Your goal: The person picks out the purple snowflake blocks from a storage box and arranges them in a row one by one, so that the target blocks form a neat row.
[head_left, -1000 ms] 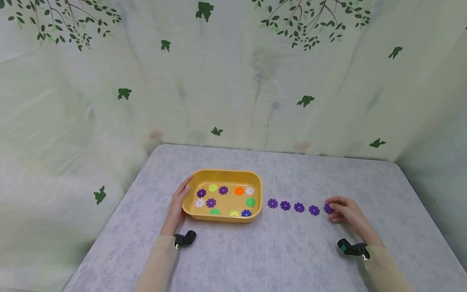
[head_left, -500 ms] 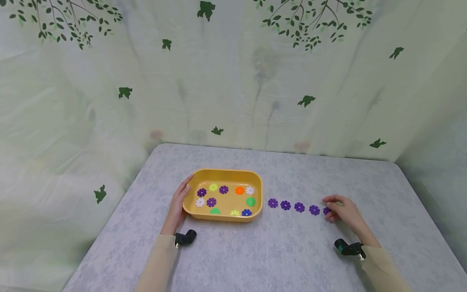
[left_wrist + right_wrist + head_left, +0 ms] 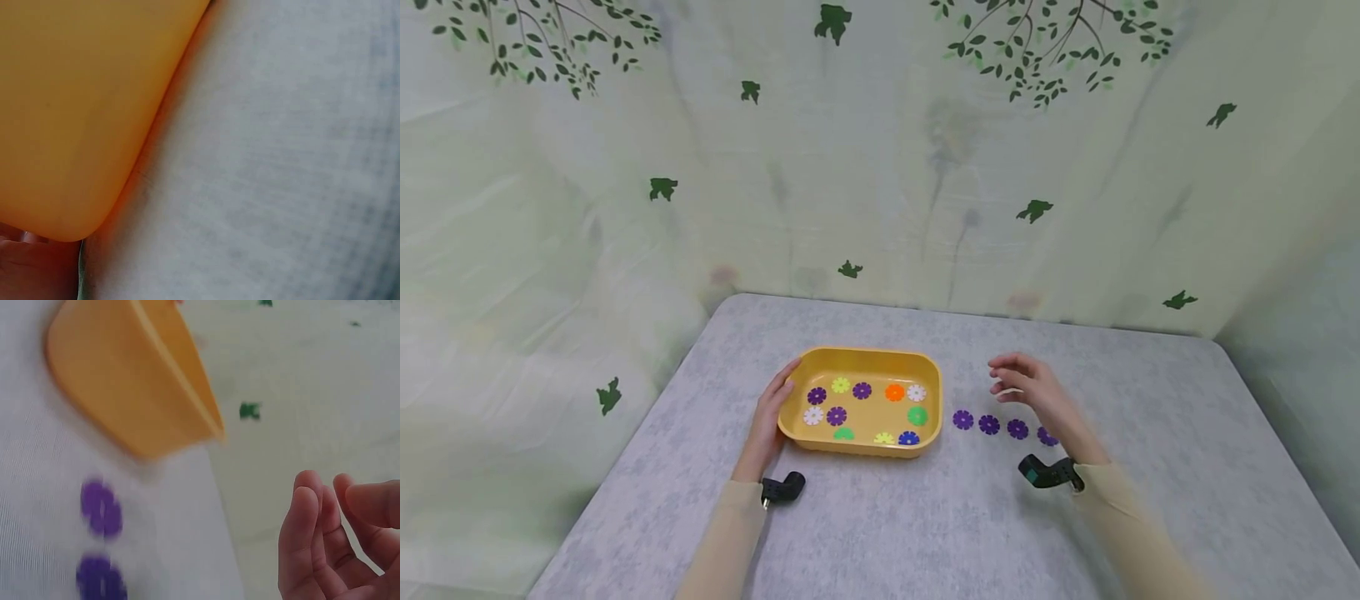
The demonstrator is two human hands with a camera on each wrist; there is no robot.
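My left hand [image 3: 767,421] rests along the left end of a yellow plastic tray [image 3: 865,450], with its fingers straight against the side. In the left wrist view the tray's smooth wall [image 3: 81,112] fills the upper left, and a bit of the hand [image 3: 37,269] shows below it. Nothing is held in my right hand [image 3: 1037,392], which is raised to the right of the tray with its fingers loosely bent. Below it, several purple snowflake discs [image 3: 988,425] lie in a row on the table. The right forearm covers the row's right end.
Inside the tray lie several snowflake discs, among them an orange disc [image 3: 894,392], a green disc [image 3: 917,416] and a blue disc [image 3: 908,438]. The grey table [image 3: 865,525] ends at the back against a leaf-printed curtain [image 3: 887,167].
My right hand has let go of the purple disc at the row's right end and moved up and left toward the tray. The left hand and tray stay in place.
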